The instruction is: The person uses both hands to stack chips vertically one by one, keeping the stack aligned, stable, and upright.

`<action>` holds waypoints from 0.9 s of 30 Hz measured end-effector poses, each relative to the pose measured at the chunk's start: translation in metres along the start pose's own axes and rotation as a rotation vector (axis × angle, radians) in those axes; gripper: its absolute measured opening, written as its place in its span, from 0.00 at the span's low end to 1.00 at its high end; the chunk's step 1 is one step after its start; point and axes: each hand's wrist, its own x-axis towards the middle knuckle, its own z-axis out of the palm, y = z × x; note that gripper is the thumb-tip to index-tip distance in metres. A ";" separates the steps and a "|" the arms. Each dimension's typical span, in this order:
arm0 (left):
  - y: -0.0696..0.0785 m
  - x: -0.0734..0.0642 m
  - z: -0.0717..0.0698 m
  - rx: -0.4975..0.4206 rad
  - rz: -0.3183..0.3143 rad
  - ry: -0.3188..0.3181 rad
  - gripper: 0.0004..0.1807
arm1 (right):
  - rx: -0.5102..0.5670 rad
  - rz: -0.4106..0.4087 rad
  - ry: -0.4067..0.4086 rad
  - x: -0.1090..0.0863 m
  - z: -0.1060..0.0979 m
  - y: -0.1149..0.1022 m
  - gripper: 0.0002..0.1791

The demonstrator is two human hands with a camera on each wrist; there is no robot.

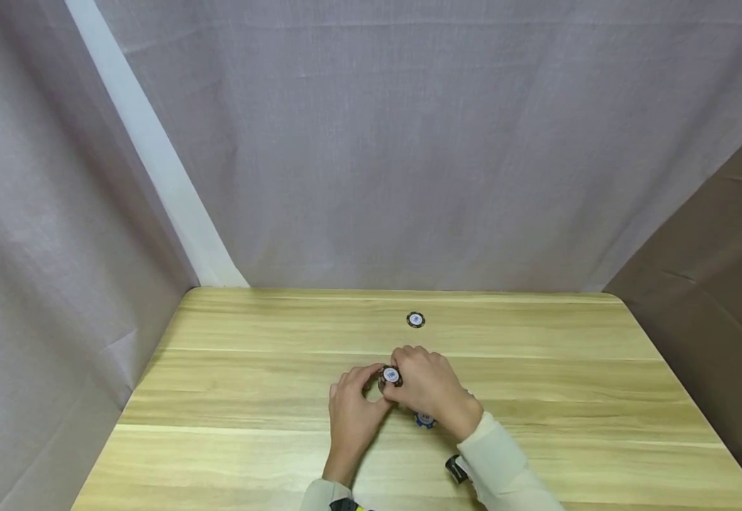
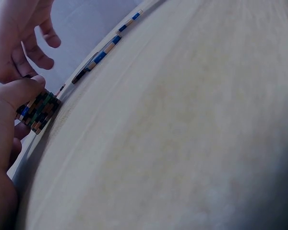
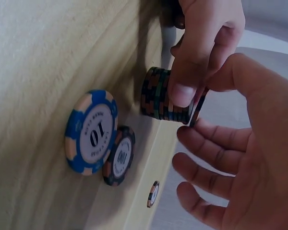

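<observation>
A stack of dark poker chips (image 3: 156, 93) with brown, green and blue edge marks stands on the table. My left hand (image 1: 353, 411) curls around this stack, its thumb along the side in the right wrist view. Over the top, my right hand (image 1: 431, 387) pinches one dark poker chip (image 3: 200, 106) by its edge, slightly tilted against the stack. Its remaining fingers spread loosely. Close by lie a blue chip (image 3: 92, 132) marked 10 and a black chip (image 3: 120, 155) marked 100; the right hand partly covers them in the head view.
Another black chip (image 1: 416, 320) lies flat toward the far edge of the wooden table (image 1: 250, 397). Grey curtains (image 1: 409, 142) hang behind the table and at its sides. A black wrist device (image 1: 456, 469) shows by the right sleeve.
</observation>
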 end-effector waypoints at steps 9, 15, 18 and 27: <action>0.001 0.001 0.000 0.003 -0.010 -0.019 0.25 | 0.063 0.061 -0.008 -0.003 0.002 -0.002 0.12; 0.001 0.000 -0.001 0.003 -0.014 -0.008 0.24 | 0.148 0.094 -0.029 -0.002 0.002 0.004 0.09; 0.000 0.000 0.000 -0.004 -0.008 -0.006 0.24 | 0.186 0.131 -0.034 -0.001 0.000 0.009 0.07; 0.003 -0.004 -0.001 -0.031 0.009 0.001 0.27 | 0.220 0.180 0.039 0.006 -0.005 0.034 0.11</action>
